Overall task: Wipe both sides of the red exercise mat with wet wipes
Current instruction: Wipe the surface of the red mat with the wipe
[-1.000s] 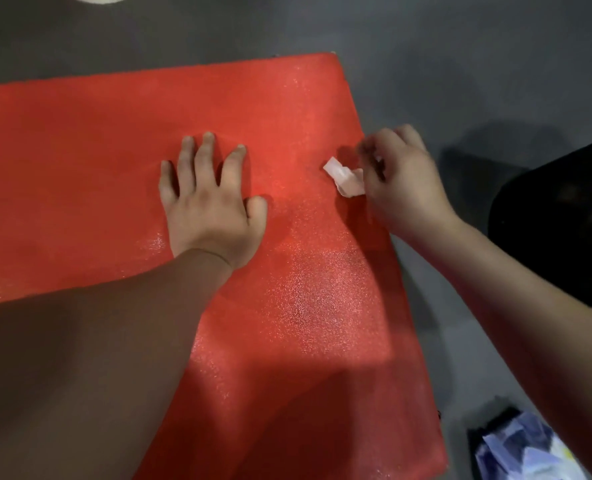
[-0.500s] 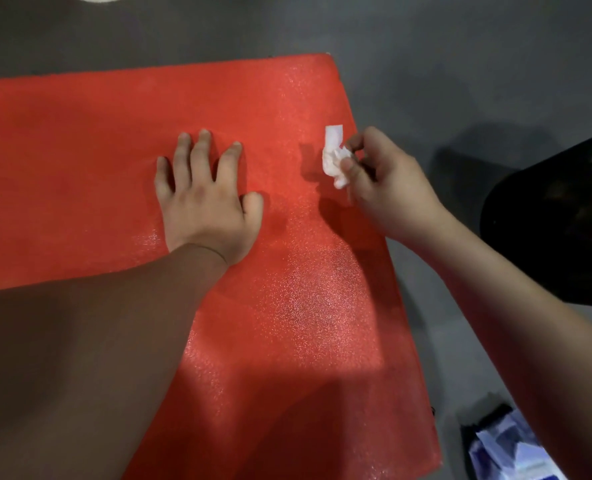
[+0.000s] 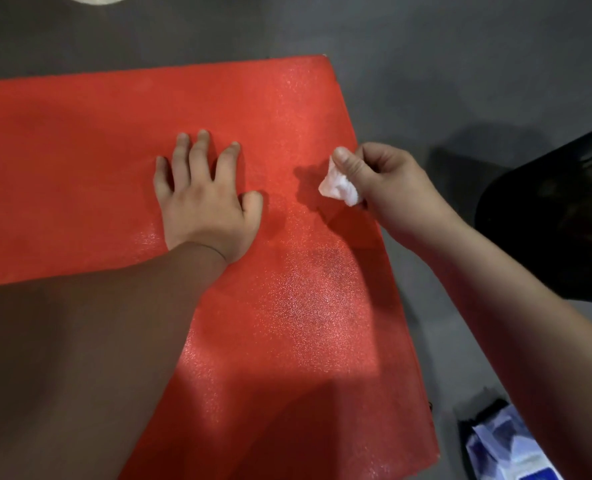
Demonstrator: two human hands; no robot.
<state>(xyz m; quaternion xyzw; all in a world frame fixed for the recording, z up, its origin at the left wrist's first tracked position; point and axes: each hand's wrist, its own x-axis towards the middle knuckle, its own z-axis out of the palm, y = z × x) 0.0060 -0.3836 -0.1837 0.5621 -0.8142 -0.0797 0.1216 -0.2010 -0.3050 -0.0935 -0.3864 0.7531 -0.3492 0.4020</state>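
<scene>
Right hand point(image 3: 391, 188) has turned thumb-up since a moment ago, with the wipe point(image 3: 339, 188) now balled in its pinch.
Nearest, a wipes pack point(image 3: 506, 448) lies on the floor point(image 3: 426, 64) by the mat's point(image 3: 287, 323) near right corner. The mat lies flat, its right edge whole and its length running off left. The left hand point(image 3: 204, 202) presses it with fingers spread, and the wipe hangs over the right edge.

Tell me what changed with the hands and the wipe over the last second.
The right hand turned thumb-up and raised the crumpled wet wipe just off the red mat near its right edge, still pinching it. The left hand stayed flat on the mat.
</scene>
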